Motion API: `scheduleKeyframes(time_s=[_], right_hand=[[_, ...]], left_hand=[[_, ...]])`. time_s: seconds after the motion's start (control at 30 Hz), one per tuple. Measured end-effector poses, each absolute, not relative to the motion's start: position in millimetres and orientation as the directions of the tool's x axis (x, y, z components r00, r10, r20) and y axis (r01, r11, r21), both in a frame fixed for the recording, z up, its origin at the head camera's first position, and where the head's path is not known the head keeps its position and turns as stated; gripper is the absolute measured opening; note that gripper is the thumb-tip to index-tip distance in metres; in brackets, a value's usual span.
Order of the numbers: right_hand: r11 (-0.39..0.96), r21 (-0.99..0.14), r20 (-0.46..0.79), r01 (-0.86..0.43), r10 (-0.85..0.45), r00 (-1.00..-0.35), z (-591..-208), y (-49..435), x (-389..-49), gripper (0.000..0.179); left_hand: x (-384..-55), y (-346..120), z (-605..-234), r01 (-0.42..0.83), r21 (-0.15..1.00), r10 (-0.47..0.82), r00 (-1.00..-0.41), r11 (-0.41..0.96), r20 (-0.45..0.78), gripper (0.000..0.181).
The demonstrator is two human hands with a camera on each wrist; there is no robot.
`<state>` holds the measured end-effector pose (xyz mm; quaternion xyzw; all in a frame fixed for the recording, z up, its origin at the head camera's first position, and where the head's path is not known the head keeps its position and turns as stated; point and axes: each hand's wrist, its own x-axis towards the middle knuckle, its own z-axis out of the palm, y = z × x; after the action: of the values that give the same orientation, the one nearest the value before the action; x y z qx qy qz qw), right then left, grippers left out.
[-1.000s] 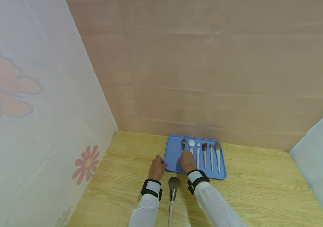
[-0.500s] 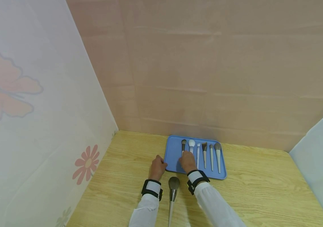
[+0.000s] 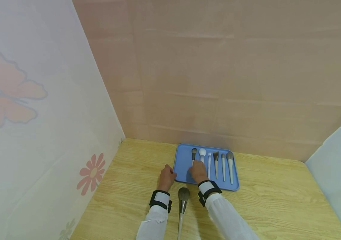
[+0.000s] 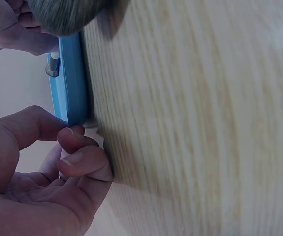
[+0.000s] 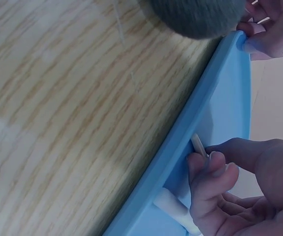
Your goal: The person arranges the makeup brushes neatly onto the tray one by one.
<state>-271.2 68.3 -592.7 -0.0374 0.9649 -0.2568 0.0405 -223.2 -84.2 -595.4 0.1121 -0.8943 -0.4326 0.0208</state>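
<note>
A blue tray (image 3: pixel 183 163) lies on the wooden table, with several makeup brushes side by side in it. My left hand (image 3: pixel 166 177) pinches the tray's near left corner between thumb and fingers, as the left wrist view shows. Over the tray, my right hand (image 3: pixel 198 171) pinches the pale handle (image 5: pixel 199 144) of the leftmost brush, a dark-bristled makeup brush (image 3: pixel 194 154). Beside it lies a white-bristled brush (image 3: pixel 202 152), its handle partly hidden by the right hand in the head view. Further right are a fan-shaped brush (image 3: pixel 216 160) and a round dark brush (image 3: pixel 230 163).
A large makeup brush (image 3: pixel 183 200) with grey-brown bristles lies on the table (image 3: pixel 278 193) between my forearms, bristles toward the tray. Behind the tray rises a beige wall covering (image 3: pixel 188 83). A patterned white panel (image 3: pixel 53 133) stands at the left.
</note>
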Motion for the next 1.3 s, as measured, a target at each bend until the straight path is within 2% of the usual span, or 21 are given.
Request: scheduleKeyframes(time_s=[0.3, 0.47, 0.6, 0.73, 0.9, 1.13, 1.3], right_hand=[[0.876, -0.477, -0.048, -0.071, -0.107, -0.993, -590, 73, -263, 0.013], [0.873, -0.481, -0.034, -0.079, -0.108, -0.994, -590, 77, -259, 0.019], [0.85, -0.519, 0.009, -0.092, -0.101, -0.995, -585, 79, -256, 0.02], [0.817, -0.569, 0.044, -0.088, -0.076, -0.996, -576, 80, -252, 0.036], [0.755, -0.649, 0.085, -0.094, -0.051, -0.995, -565, 81, -241, 0.045], [0.7, -0.7, 0.138, -0.143, -0.065, -0.988, -555, 84, -215, 0.032], [0.686, -0.718, 0.112, -0.121, -0.058, -0.992, -554, 84, -198, 0.023]], left_hand=[[-219, -81, -597, -0.192, 0.781, -0.195, -0.977, 0.595, -0.092, 0.012], [-218, -80, -600, -0.181, 0.776, -0.192, -0.978, 0.604, -0.079, 0.013], [-217, -80, -599, -0.168, 0.776, -0.2, -0.978, 0.607, -0.055, 0.013], [-217, -83, -598, -0.176, 0.769, -0.207, -0.977, 0.614, -0.057, 0.012], [-217, -86, -600, -0.152, 0.761, -0.216, -0.976, 0.631, -0.016, 0.011], [-216, -89, -601, -0.116, 0.768, -0.21, -0.977, 0.63, 0.025, 0.008], [-216, -90, -602, -0.1, 0.772, -0.209, -0.977, 0.627, 0.043, 0.009]])
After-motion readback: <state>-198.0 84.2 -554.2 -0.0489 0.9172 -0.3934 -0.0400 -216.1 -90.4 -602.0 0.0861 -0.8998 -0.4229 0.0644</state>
